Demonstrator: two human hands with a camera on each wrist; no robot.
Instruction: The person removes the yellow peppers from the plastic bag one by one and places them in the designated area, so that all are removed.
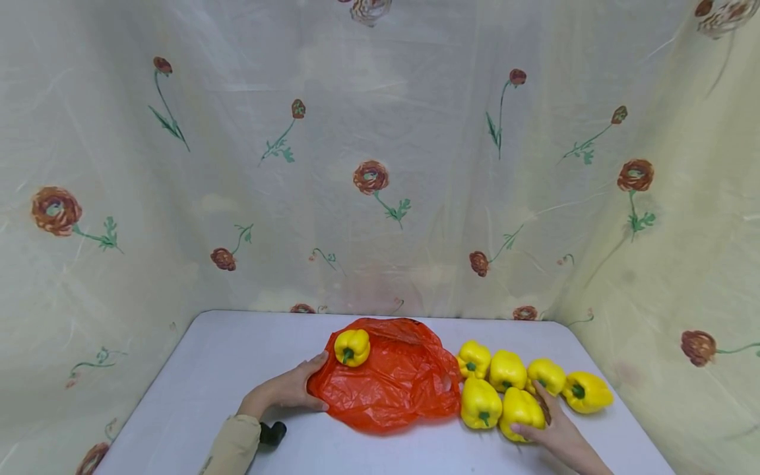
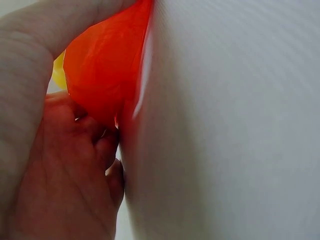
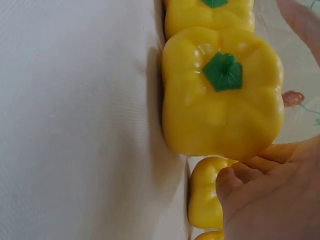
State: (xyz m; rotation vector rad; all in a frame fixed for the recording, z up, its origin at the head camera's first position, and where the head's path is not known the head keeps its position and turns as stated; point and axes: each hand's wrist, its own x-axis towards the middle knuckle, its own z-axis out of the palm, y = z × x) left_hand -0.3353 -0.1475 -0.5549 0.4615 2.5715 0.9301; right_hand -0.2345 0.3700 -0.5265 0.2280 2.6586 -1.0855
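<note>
A red plastic bag [image 1: 386,382] lies spread on the white table, its mouth partly raised. My left hand [image 1: 291,386] holds the bag's left edge, thumb on the near side and fingers on the far side. In the left wrist view its curled fingers [image 2: 102,137] meet the bag [image 2: 105,65] close to the tabletop. One yellow bell pepper [image 1: 352,348] rests on the bag's upper left. My right hand [image 1: 555,422] spreads around a front yellow bell pepper [image 1: 521,414]. In the right wrist view, fingers [image 3: 250,175] reach along that pepper's side, while the thumb [image 3: 302,22] stands apart from it.
Several more yellow bell peppers [image 1: 507,371] stand close together right of the bag, one [image 1: 479,402] beside its edge. A black object [image 1: 273,433] sits by the left wrist. Flowered curtains [image 1: 380,218] enclose the table [image 1: 356,455] at the back and sides.
</note>
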